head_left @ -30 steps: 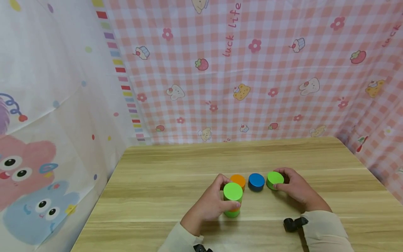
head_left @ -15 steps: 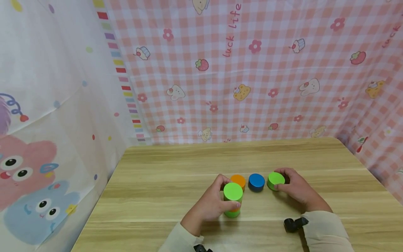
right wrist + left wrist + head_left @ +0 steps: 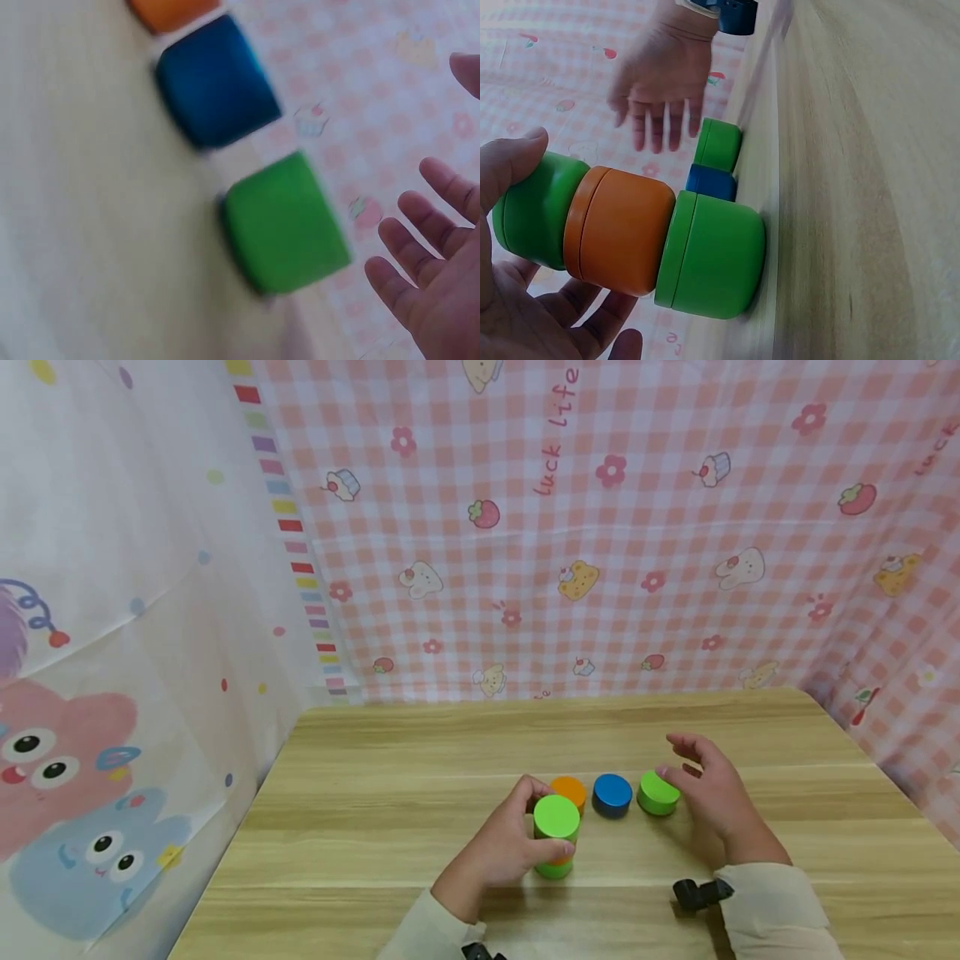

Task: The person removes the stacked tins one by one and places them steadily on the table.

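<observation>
Three small round lidded jars stand in a stack: a top green jar [image 3: 557,817], an orange jar [image 3: 622,231] and a bottom green jar [image 3: 712,255] on the tabletop. My left hand [image 3: 506,839] grips the top green jar, its thumb on the near side and fingers round the far side. To the right, a single green jar [image 3: 658,793] sits upright on the wood. Just above and beside it is my right hand [image 3: 716,793], fingers spread and holding nothing; the right wrist view shows a gap between fingers and jar.
A blue jar [image 3: 612,796] stands between the stack and the single green jar. Another orange jar [image 3: 568,795] is partly hidden behind the stack. The wooden table [image 3: 390,793] ends at a checked pink cloth [image 3: 510,560] behind.
My right hand has let go of the single green jar and risen off it, with its fingers opened. The left hand and the stack have stayed in place.
</observation>
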